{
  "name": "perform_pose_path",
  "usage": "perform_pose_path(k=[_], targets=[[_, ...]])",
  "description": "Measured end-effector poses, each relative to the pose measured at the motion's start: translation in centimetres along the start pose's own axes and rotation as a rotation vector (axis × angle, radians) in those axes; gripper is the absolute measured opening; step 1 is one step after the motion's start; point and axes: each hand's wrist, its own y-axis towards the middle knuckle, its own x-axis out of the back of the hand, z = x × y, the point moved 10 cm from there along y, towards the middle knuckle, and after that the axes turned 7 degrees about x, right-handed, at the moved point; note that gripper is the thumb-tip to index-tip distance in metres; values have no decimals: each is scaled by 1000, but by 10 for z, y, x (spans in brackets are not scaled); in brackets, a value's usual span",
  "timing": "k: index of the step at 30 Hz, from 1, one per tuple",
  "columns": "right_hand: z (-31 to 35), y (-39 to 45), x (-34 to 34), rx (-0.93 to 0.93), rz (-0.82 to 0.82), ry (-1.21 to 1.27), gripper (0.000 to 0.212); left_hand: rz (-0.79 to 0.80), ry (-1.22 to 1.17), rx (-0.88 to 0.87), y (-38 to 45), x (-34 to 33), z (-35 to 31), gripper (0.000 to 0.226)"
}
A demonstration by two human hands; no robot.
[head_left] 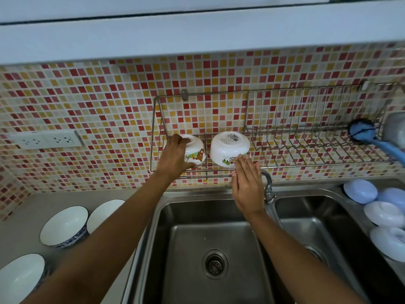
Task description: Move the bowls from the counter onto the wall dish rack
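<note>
A wire wall dish rack [285, 165] hangs on the mosaic tiles above the sink. Two white cartoon-printed bowls sit upside down at its left end. My left hand [175, 155] grips the left bowl [195, 150], fingers over its base and thumb under the rim. The right bowl [230, 148] rests on the rack; my right hand [246, 185] is flat and open, its fingertips touching that bowl's rim. Three white bowls with blue patterned outsides stand upright on the counter at the left [65, 224], [105, 213], [19, 279].
A double steel sink [197, 249] lies below the rack, with the tap [268, 187] just right of my right hand. A blue dish brush [368, 137] lies at the rack's right end. Pale blue and white dishes [381, 213] sit at the right. A wall socket [46, 140] is at left.
</note>
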Motion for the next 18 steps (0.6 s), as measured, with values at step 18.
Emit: perform_pose_path(k=[18], targets=[[-5,-6,-6,-129,49,148,28,-5,48,-138,-35,-14,3,56]])
